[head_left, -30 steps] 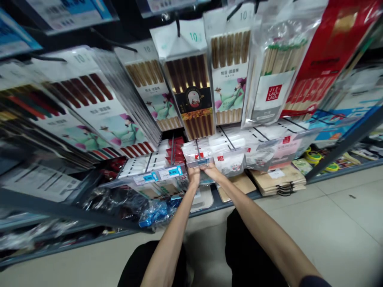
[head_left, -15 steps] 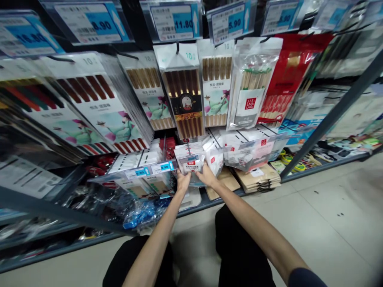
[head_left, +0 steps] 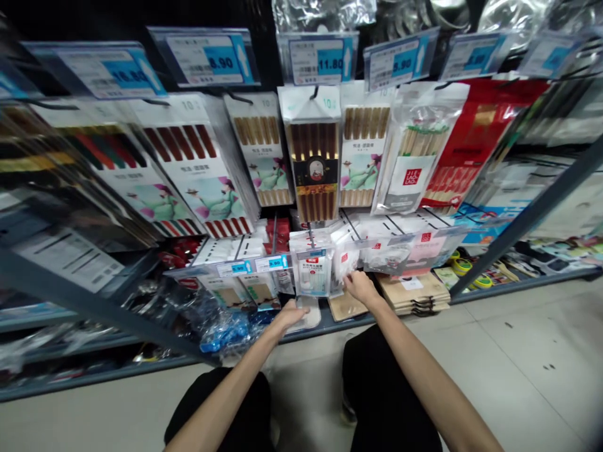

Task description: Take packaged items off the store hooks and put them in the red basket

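A clear packet of thin pale sticks (head_left: 314,275), with a red label at its top, hangs upright from a low hook. Just below and left of it is my left hand (head_left: 288,314), its thumb and fingers apart and holding nothing. My right hand (head_left: 362,287) is at the bottom edge of the neighbouring white packet with a red square logo (head_left: 345,258). Its fingers are bent and appear pinched on that packet's edge; the fingertips are partly hidden. Under my left hand lies a pale flat board (head_left: 308,315) on the bottom shelf.
Chopstick packs (head_left: 315,169) hang in a row above, under price tags (head_left: 323,59). Wooden boards (head_left: 417,294) are stacked at lower right. Blue plastic-wrapped goods (head_left: 226,333) lie at lower left. A slanted grey shelf post (head_left: 513,216) stands on the right.
Both hands have come off the packet of thin sticks, which now hangs straight. My left hand moved down, my right hand to the right. The view has shifted slightly left and up.
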A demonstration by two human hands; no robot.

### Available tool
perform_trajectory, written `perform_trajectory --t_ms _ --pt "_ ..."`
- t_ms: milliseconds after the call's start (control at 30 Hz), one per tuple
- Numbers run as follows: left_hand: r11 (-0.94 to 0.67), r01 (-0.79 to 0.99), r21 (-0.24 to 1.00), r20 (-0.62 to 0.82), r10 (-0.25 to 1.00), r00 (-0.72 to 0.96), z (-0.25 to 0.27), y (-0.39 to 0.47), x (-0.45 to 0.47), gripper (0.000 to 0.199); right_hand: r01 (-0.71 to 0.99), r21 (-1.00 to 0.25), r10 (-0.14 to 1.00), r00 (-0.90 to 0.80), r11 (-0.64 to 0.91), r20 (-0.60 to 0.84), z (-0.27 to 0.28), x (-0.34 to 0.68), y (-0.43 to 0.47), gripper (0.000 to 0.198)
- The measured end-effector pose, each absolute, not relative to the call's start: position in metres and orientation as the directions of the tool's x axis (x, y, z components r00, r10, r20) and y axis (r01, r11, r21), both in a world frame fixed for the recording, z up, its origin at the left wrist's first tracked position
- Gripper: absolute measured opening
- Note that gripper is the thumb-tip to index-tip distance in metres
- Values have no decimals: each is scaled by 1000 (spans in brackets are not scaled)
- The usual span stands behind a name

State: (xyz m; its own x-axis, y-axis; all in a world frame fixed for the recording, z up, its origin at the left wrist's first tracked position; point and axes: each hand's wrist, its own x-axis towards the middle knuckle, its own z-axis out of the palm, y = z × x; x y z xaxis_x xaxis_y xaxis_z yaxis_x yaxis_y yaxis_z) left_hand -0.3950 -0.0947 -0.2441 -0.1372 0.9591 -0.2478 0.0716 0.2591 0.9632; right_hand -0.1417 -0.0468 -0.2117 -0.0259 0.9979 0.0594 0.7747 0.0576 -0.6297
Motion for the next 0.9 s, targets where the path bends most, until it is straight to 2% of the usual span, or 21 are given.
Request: perform_trajectory --t_ms 100,200,400,500,567,633,767,900 --pt "235 -14 972 -235 972 -5 -220 -94 -394 32 701 -694 984 -77 166 158 -202 -146 -42 33" --pt "100 -199 975 -86 993 80 -194 -91 -389 42 622 -747 967 -71 234 244 -200 -155 -38 35" --pt "-3 -398 917 -2 1000 -12 -172 -87 -375 42 480 -819 948 -128 315 290 -194 -174 -40 33" --pt "6 -562 827 -21 1000 -20 -169 -85 -371 47 100 -964 965 -122 245 232 -183 -189 -44 40" --pt "6 -627 779 -17 1000 -11 -166 -83 -371 48 -173 -971 977 -107 166 186 -176 -200 -46 46" --pt "-6 -654 757 4 1000 -5 -162 -82 -372 43 -292 -947 984 -73 137 165 -171 -209 -46 47" --pt "4 -685 729 -1 1000 4 -156 -82 -375 32 -327 -935 989 -2 136 145 -167 -219 -45 43" --pt "32 -644 764 -38 999 5 -157 -85 -376 35 -284 -948 986 -36 144 161 -165 -219 -50 40"
